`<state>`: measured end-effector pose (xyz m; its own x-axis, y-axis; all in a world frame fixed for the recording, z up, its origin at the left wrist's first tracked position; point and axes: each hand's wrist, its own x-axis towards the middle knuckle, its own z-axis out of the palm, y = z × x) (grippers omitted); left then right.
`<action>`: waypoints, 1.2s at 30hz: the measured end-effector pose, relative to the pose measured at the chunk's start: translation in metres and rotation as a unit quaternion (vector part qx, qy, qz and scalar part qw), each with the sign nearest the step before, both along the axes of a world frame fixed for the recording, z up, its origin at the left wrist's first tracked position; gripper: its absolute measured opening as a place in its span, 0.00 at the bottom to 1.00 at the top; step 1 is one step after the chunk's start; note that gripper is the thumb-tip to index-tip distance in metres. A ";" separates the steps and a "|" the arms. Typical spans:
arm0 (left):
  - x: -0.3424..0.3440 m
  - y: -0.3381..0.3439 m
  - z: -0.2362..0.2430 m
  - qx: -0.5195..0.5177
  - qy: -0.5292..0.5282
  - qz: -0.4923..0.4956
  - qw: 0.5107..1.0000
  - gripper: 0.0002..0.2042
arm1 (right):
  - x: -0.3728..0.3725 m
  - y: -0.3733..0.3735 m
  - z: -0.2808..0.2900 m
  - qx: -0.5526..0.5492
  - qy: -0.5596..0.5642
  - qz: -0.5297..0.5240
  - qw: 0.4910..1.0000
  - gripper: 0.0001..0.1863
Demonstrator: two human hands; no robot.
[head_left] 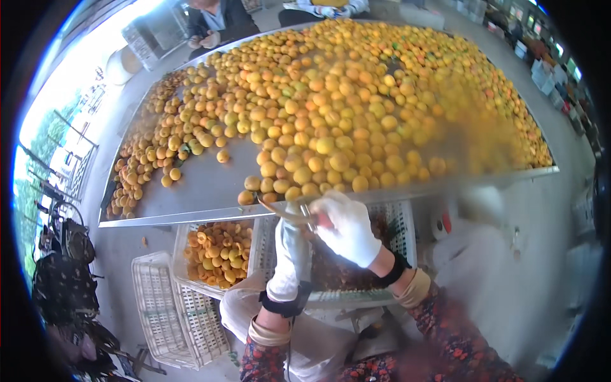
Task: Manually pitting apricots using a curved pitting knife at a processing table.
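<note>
Both my hands wear white gloves and meet at the near edge of a metal table heaped with whole apricots. My right hand is closed round a curved metal tool with a red grip; the kind of tool is unclear. Its curved end points left, across the top of my left hand. The left fingers look closed beside the tool, and what they hold is hidden. Below my hands is a pale plastic crate with dark brown bits in it, too blurred to name.
Left of my knees, a crate holds split apricots. Stacked white crates lean beside it on the floor. Two people sit across the table. A bicycle stands far left. The right side is blurred.
</note>
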<state>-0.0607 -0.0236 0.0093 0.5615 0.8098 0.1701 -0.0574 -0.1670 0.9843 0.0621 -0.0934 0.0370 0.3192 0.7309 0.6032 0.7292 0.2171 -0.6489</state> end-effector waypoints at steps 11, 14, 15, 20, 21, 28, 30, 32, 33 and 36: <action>-0.032 0.017 0.028 0.262 0.128 0.084 0.953 0.20 | -0.017 -0.040 -0.007 -0.038 0.482 0.102 0.869 0.10; -0.083 0.077 0.051 0.374 0.328 0.171 0.850 0.11 | -0.004 -0.063 0.002 -0.062 0.619 0.097 0.777 0.04; -0.098 0.093 0.065 0.472 0.411 0.192 0.756 0.11 | 0.000 -0.069 0.008 -0.061 0.626 0.092 0.772 0.04; -0.042 0.115 0.087 0.416 0.451 0.222 0.758 0.17 | 0.023 -0.086 -0.013 -0.056 0.636 -0.028 0.769 0.08; -0.011 0.105 0.091 0.372 0.399 0.145 0.825 0.18 | 0.029 -0.089 -0.016 -0.040 0.636 -0.029 0.770 0.09; 0.119 0.097 0.050 0.400 0.488 -0.028 0.775 0.16 | 0.061 -0.116 -0.025 -0.014 0.621 -0.089 0.779 0.12; 0.123 0.111 0.044 0.383 0.497 0.008 0.779 0.15 | 0.070 -0.124 -0.025 -0.005 0.597 -0.100 0.796 0.13; 0.127 0.118 0.036 0.362 0.511 -0.016 0.779 0.15 | 0.080 -0.130 -0.029 0.006 0.570 -0.110 0.814 0.15; 0.129 0.118 0.032 0.339 0.523 -0.039 0.781 0.15 | 0.082 -0.131 -0.029 0.006 0.572 -0.113 0.813 0.15; 0.133 0.114 0.020 0.414 0.587 -0.128 0.684 0.15 | 0.083 -0.130 -0.024 0.032 0.594 -0.122 0.795 0.17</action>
